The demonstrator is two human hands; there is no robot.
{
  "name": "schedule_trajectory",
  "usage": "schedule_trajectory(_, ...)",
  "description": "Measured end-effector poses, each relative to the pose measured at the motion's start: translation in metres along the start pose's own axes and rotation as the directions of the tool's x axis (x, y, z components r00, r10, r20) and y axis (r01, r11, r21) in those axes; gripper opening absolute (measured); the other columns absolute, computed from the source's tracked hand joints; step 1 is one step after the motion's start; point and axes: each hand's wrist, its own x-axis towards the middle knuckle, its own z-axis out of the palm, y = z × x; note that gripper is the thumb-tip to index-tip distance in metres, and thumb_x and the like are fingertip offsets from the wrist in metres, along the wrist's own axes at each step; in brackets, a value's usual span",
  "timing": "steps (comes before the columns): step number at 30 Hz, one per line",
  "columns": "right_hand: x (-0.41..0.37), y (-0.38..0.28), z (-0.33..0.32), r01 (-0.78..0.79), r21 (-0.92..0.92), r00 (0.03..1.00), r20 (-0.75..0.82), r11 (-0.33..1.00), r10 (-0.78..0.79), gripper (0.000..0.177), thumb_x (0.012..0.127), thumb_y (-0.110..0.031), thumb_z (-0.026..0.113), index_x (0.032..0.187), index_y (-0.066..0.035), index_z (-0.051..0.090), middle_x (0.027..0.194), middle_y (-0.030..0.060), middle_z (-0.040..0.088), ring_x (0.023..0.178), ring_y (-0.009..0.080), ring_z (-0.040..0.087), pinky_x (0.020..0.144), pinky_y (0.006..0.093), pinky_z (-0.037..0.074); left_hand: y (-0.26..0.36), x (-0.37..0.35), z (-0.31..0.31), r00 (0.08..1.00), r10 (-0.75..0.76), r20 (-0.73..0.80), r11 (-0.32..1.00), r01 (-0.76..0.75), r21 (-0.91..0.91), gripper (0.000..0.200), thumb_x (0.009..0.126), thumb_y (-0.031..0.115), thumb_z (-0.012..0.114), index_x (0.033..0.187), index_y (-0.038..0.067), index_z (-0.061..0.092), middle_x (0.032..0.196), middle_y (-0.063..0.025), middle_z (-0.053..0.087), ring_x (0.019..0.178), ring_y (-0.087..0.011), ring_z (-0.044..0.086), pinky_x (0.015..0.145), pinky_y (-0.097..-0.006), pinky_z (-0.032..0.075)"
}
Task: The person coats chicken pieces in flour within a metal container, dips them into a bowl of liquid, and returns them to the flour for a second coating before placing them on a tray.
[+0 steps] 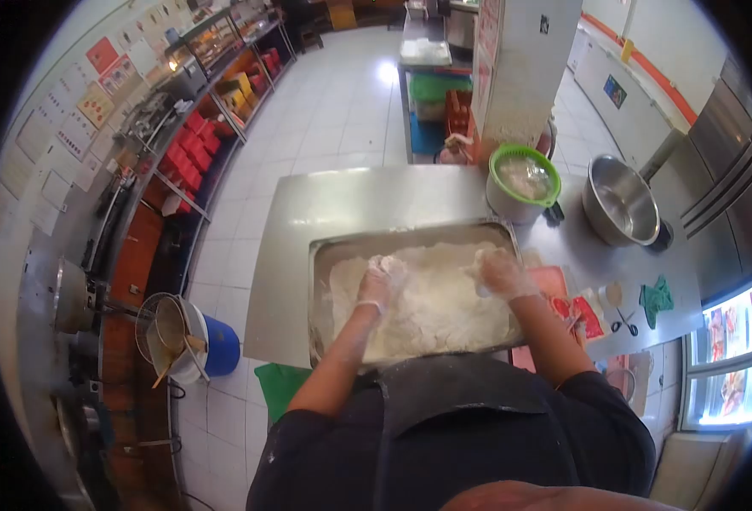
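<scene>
A wide metal tray (314, 294) of pale flour (434, 298) lies on the steel table, close to my body. Over the left part of the flour is my left hand (382, 283), in a clear, floury glove, its fingers curled around a whitish floury piece. My right hand (502, 274), gloved the same way, is at the tray's right side with its fingers closed; what they hold, coated in flour, is too small to make out. Both hands are inside the tray's rim and well apart.
Right of the tray are a pink tray (548, 279), red packets (587, 317), scissors (624, 326) and a green cloth (657, 298). Behind them stand a green-rimmed container (512, 203) and a steel bowl (621, 200). A blue bucket (221, 345) is on the floor at left.
</scene>
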Motion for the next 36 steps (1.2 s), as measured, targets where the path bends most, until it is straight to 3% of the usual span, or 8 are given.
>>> schedule_trajectory(3,0.014,-0.028,0.01,-0.136,0.232,0.987,-0.052,0.963,0.152,0.032,0.091,-0.037,0.061,0.103,-0.008,0.068,0.093,0.0187,0.065,0.088,0.0383,0.066,0.075,0.0478,0.054,0.079,-0.004,0.028,0.916,-0.399,-0.042,0.912,0.402,0.08,0.025,0.102,0.023,0.051,0.119,0.004,0.052,0.105,-0.0075,0.063,0.097,-0.0144,0.062,0.083,-0.0293,0.053)
schedule_trajectory(7,0.066,-0.014,0.1,0.186,0.219,0.963,-0.235,0.958,-0.133,0.03,0.093,-0.034,0.059,0.102,-0.007,0.067,0.094,0.0189,0.066,0.088,0.0385,0.066,0.075,0.0473,0.054,0.083,-0.016,0.061,0.997,-0.068,0.04,0.987,0.061,0.15,0.025,0.102,0.026,0.051,0.114,0.004,0.054,0.103,-0.0067,0.064,0.094,-0.015,0.062,0.079,-0.0293,0.051)
schedule_trajectory(9,0.067,-0.008,0.098,0.176,0.342,0.977,-0.174,0.923,-0.122,0.03,0.093,-0.033,0.06,0.104,-0.006,0.067,0.095,0.0193,0.066,0.089,0.0386,0.066,0.076,0.0469,0.053,0.08,-0.013,0.048,0.992,-0.094,0.088,0.995,0.095,-0.012,0.028,0.099,0.024,0.056,0.118,0.003,0.055,0.101,-0.0102,0.068,0.092,-0.0187,0.064,0.081,-0.0333,0.052)
schedule_trajectory(11,0.065,-0.002,0.089,0.041,0.396,0.998,-0.054,0.917,-0.021,0.031,0.091,-0.034,0.062,0.105,-0.006,0.066,0.098,0.0201,0.067,0.091,0.0386,0.066,0.078,0.0466,0.053,0.008,0.0,0.025,0.991,0.115,0.069,0.941,-0.131,0.311,0.032,0.099,0.025,0.056,0.121,0.003,0.052,0.099,-0.0103,0.067,0.091,-0.0203,0.064,0.082,-0.0348,0.051)
schedule_trajectory(15,0.026,-0.04,0.007,-0.185,0.319,0.983,0.052,0.929,0.178,0.039,0.088,-0.039,0.063,0.104,-0.003,0.066,0.102,0.024,0.067,0.097,0.0392,0.065,0.084,0.0471,0.051,0.056,-0.008,0.031,0.944,-0.323,-0.063,0.898,0.326,0.293,0.028,0.101,0.031,0.05,0.115,0.007,0.055,0.108,-0.008,0.059,0.101,-0.0159,0.056,0.091,-0.0331,0.046)
schedule_trajectory(18,0.035,-0.046,0.026,-0.085,0.395,0.995,-0.005,0.915,0.095,0.043,0.088,-0.04,0.062,0.105,-0.001,0.066,0.102,0.0254,0.067,0.099,0.0392,0.066,0.087,0.0473,0.05,0.017,-0.012,0.059,0.999,0.04,-0.008,0.942,-0.035,0.333,0.025,0.101,0.028,0.049,0.113,0.007,0.056,0.104,-0.0059,0.061,0.096,-0.0153,0.057,0.087,-0.033,0.049)
schedule_trajectory(27,0.034,-0.027,0.005,-0.19,0.294,0.98,0.109,0.937,0.164,0.035,0.086,-0.036,0.066,0.107,-0.007,0.066,0.104,0.0226,0.067,0.098,0.0364,0.066,0.087,0.0461,0.051,0.087,-0.015,0.034,0.954,-0.277,-0.115,0.955,0.286,0.077,0.028,0.1,0.03,0.053,0.114,0.006,0.056,0.099,-0.005,0.064,0.09,-0.0173,0.061,0.081,-0.0319,0.05)
schedule_trajectory(36,0.042,-0.033,0.053,-0.012,0.524,1.0,0.027,0.852,-0.002,0.033,0.084,-0.031,0.066,0.104,-0.004,0.065,0.095,0.0223,0.068,0.093,0.0365,0.067,0.08,0.0441,0.051,0.061,-0.009,0.055,0.987,-0.163,-0.001,0.987,0.163,0.0,0.032,0.1,0.032,0.055,0.113,0.004,0.058,0.102,-0.0122,0.066,0.088,-0.0199,0.065,0.074,-0.0322,0.051)
